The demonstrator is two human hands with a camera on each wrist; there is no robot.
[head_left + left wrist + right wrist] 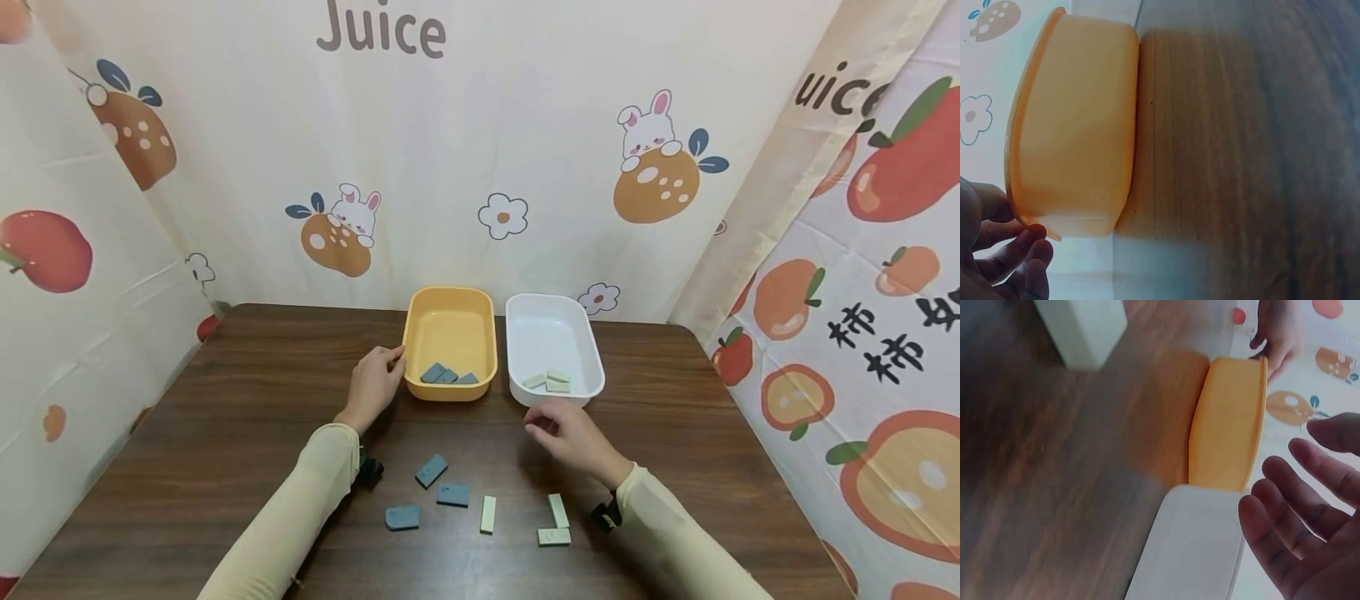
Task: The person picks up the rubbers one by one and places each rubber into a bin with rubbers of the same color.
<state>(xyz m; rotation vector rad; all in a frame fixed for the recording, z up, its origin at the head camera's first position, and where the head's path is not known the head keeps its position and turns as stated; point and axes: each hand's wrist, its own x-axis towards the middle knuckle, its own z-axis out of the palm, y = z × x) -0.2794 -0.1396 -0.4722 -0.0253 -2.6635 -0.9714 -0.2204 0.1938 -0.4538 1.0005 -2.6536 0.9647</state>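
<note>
My left hand (372,387) is at the left side of the yellow bin (452,387), its fingertips pinching the rim. The left wrist view shows those fingers (1035,232) at a corner of the rim, beside the bin's tall outer wall. My right hand (572,433) hovers just in front of the white bin (551,307), fingers loosely bent and holding nothing. Blue-grey tiles (433,372) lie at the near end of the yellow bin. Pale green blocks (557,387) lie at the near end of the white one.
On the brown table (285,375), three blue-grey tiles (453,495) lie left of centre. Three pale green blocks (487,515) lie right of them; one shows large in the right wrist view, a block (1085,331) near the camera. A printed curtain (450,150) hangs behind the bins.
</note>
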